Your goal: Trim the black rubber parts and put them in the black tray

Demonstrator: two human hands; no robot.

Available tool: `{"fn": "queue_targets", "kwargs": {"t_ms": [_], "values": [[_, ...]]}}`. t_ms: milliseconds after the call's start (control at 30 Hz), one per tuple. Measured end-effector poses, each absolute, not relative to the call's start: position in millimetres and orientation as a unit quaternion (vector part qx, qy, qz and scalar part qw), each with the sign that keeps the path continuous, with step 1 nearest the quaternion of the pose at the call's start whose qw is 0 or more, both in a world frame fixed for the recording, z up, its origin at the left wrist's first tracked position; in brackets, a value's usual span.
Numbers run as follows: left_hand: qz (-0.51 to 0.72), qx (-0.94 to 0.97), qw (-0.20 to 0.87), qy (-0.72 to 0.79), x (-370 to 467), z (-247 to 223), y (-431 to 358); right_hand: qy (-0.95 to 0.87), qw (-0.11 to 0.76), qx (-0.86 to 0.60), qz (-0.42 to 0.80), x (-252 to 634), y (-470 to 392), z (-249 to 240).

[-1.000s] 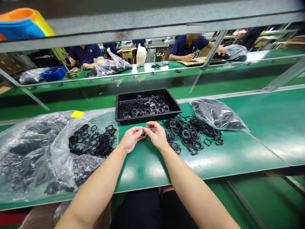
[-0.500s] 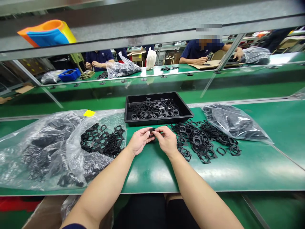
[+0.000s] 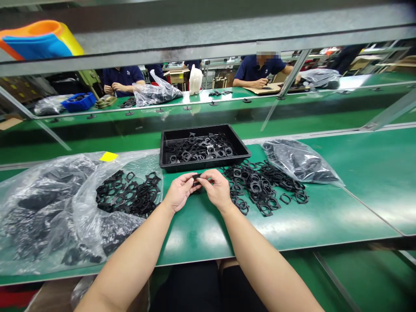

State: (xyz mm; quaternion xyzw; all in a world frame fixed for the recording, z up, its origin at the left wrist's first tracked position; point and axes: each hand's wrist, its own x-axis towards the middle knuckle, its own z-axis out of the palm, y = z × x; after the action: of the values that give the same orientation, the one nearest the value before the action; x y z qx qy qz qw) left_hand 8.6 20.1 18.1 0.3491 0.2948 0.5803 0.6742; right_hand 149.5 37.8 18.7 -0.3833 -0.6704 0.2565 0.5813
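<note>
Between my two hands, just in front of the black tray, is a small black plastic part [image 3: 196, 176], seen nearly edge-on and partly covered by fingers. My left hand [image 3: 180, 190] pinches it from the left, and my right hand [image 3: 216, 187] grips its right side with thumb and fingertips. Right of my hands spreads a pile of black ring-shaped plastic frames [image 3: 256, 186]. On the left, an open clear plastic bag [image 3: 84, 203] holds more black frames [image 3: 125, 190]. The black tray [image 3: 208, 164] contains many similar parts.
A closed clear bag of black parts [image 3: 299, 160] lies at the back right of the green table [image 3: 198, 242]. A yellow note [image 3: 108, 156] sits on the left bag. Overhead runs a metal shelf [image 3: 208, 32]. Co-workers [image 3: 260, 71] sit at the opposite bench.
The camera view has turned slightly right, so the scene sits further left. Both hands still hold the black part in front of the tray, with little visible finger movement.
</note>
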Motion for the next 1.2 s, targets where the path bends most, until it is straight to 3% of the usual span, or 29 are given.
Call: {"fn": "queue_targets", "kwargs": {"t_ms": [233,367,567,833,1200], "values": [[0.571,0.387,0.647,0.326,8,18,21,-0.583,0.595,-0.379,0.403,147,41,14],[0.549,0.435,0.622,0.349,6,18,21,-0.587,0.556,-0.400,0.432,149,42,13],[0.553,0.531,0.404,0.499,4,13,24,-0.658,0.523,-0.423,0.340,148,42,9],[0.566,0.434,0.546,0.439,11,15,21,-0.609,0.548,-0.446,0.360,145,46,2],[0.559,0.435,0.554,0.437,10,7,23,-0.657,0.530,-0.469,0.258,150,44,8]]}}
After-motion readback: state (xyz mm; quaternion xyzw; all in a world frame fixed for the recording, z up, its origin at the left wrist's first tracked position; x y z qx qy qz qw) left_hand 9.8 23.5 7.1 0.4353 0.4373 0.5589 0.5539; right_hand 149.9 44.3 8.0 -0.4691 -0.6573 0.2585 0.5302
